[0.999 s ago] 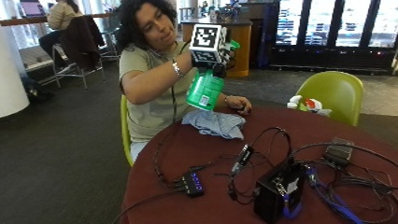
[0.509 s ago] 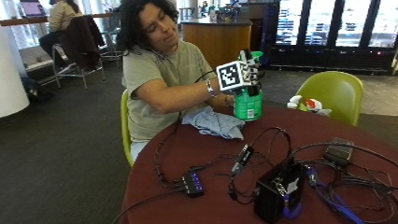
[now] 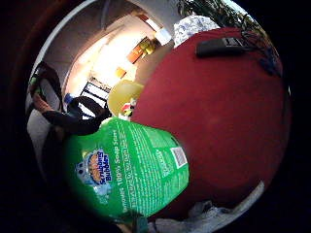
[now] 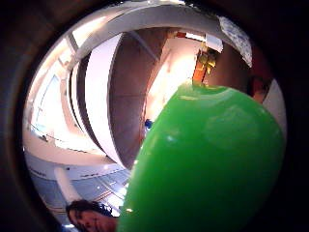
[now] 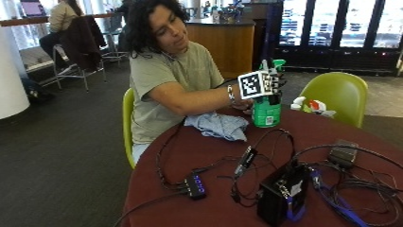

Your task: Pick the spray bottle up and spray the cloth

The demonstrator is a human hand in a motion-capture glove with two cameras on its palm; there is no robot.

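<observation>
Furthest left among the task's things: cloth (image 5: 218, 126), pale blue, crumpled in a soft heap on the round red bench (image 5: 207, 161), just in front of the seated person. Limp fabric by the look of it; likely to soak up mist and shift under any push, though nothing needs to lift it.

Next to the right, just beside the cloth: spray bottle (image 5: 267, 111), green plastic, upright, base on or just above the bench — contact not clear. Gloved right hand (image 5: 272, 86) up at the neck and trigger, fingers wrapped round the upper part of the bottle. Both palm views filled with the green body (image 3: 129, 167) (image 4: 207, 164), so bottle close against the palm.

Handling, as a judgement: rigid moulded plastic, smooth and glossy, so somewhat slippery on the wide body; weight dependent on fill, not readable here. Best hold at the narrow neck under the head, index finger free for the trigger, rather than round the broad shoulder. Nozzle direction hard to make out; probably needs aiming toward the cloth before squeezing.

Further right: tangle of black cables (image 5: 327, 179) and a black box (image 5: 280, 196), well apart from the bottle.
</observation>
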